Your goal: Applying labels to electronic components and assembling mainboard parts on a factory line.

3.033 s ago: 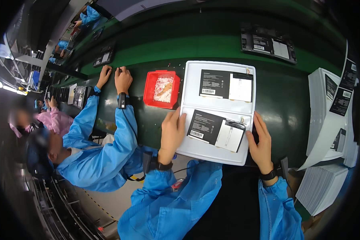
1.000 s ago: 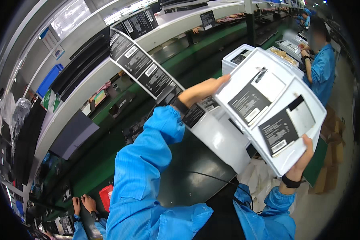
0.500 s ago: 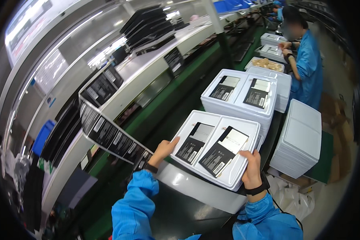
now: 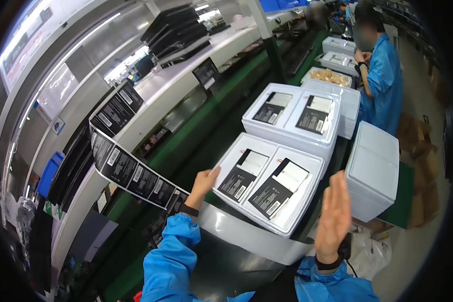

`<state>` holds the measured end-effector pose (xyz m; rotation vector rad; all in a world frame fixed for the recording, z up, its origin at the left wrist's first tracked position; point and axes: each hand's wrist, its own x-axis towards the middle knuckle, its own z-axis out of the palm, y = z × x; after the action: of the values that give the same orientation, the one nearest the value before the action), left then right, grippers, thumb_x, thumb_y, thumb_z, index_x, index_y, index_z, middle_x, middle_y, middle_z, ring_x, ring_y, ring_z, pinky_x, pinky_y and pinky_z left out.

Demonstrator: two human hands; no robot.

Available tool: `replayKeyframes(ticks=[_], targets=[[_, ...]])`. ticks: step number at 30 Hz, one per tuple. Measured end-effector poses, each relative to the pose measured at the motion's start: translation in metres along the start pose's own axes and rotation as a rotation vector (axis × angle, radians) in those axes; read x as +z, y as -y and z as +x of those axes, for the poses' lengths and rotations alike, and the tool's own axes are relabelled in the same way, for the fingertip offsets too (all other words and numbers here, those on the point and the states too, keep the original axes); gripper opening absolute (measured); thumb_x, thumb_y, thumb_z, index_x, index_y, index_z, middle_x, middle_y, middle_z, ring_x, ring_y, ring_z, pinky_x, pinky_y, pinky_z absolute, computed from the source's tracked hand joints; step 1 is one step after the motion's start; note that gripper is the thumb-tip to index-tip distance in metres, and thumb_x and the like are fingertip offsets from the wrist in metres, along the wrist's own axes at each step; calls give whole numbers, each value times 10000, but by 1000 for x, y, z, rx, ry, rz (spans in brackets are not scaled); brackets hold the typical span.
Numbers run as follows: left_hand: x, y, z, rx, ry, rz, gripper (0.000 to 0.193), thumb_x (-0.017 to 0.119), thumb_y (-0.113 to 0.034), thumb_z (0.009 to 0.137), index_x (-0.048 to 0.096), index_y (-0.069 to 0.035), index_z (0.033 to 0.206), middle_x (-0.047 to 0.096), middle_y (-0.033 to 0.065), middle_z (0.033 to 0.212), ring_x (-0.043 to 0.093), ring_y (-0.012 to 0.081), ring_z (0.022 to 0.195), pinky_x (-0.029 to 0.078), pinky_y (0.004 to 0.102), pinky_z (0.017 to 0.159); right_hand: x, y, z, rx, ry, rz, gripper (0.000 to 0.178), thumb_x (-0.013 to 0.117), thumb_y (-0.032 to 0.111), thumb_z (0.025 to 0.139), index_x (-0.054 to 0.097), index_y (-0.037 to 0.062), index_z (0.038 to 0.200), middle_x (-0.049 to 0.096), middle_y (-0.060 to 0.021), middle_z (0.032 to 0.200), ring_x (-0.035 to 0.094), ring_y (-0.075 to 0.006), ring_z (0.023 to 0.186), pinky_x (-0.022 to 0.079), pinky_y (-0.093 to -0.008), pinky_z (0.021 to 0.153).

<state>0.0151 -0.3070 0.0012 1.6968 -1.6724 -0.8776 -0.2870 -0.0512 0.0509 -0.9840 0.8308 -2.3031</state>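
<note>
In front of me sits a white two-compartment plastic tray (image 4: 231, 206). A flat black-and-white battery pack (image 4: 243, 175) lies in its left compartment, and another battery pack (image 4: 279, 189) lies tilted in the right one. My left hand (image 4: 204, 185) grips the tray's left rim, thumb on the edge. My right hand (image 4: 334, 216) is raised off the tray's right side, palm turned inward, fingers stretched straight, holding nothing. Just beyond stands a stack of similar white trays (image 4: 293, 132), its top one holding two more packs.
A strip of black labels (image 4: 131, 171) curves down at left beside a white shelf (image 4: 176, 75). Stacked white trays (image 4: 372, 171) stand at right. A white sheet edge (image 4: 251, 237) lies nearest me. A co-worker in blue (image 4: 382, 75) stands at far right, near a tray of tan pieces (image 4: 329, 77).
My right hand has let go of the tray's right edge and moved right, its fingers straightening. The left hand stays at the rim. The whole view has shifted slightly.
</note>
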Motion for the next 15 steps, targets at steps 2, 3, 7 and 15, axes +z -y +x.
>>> replayKeyframes(ticks=[2, 3, 7, 15], targets=[[1, 21, -15, 86, -100, -465, 454, 672, -316, 978, 653, 55, 1240, 704, 102, 1088, 632, 154, 974, 490, 288, 878, -22, 5, 7, -246, 107, -107, 554, 574, 184, 978, 437, -74, 1448, 327, -280, 1581, 303, -392, 1492, 225, -492, 1225], [19, 21, -38, 48, -251, -598, 508, 665, -311, 984, 579, 58, 1321, 673, 121, 1169, 622, 170, 1020, 485, 297, 906, -33, 0, 12, -303, 129, -265, 505, 571, 219, 986, 503, -61, 1400, 329, -286, 1579, 306, -435, 1479, 268, -502, 1205], [116, 60, -78, 74, -434, -996, 590, 447, -484, 1071, 463, -30, 1447, 569, 109, 1393, 537, 233, 1250, 378, 349, 1100, -49, -59, -9, -165, 168, -770, 622, 545, 351, 1016, 420, -44, 1480, 292, -268, 1607, 295, -404, 1492, 244, -471, 1208], [192, -1, -144, 157, -303, -1417, 718, 255, -594, 1074, 286, -72, 1567, 372, 123, 1570, 401, 291, 1401, 278, 376, 1209, -62, -147, -80, 114, 39, -599, 673, 377, 392, 1070, 232, -13, 1587, 172, -260, 1657, 190, -403, 1534, 163, -439, 1235]])
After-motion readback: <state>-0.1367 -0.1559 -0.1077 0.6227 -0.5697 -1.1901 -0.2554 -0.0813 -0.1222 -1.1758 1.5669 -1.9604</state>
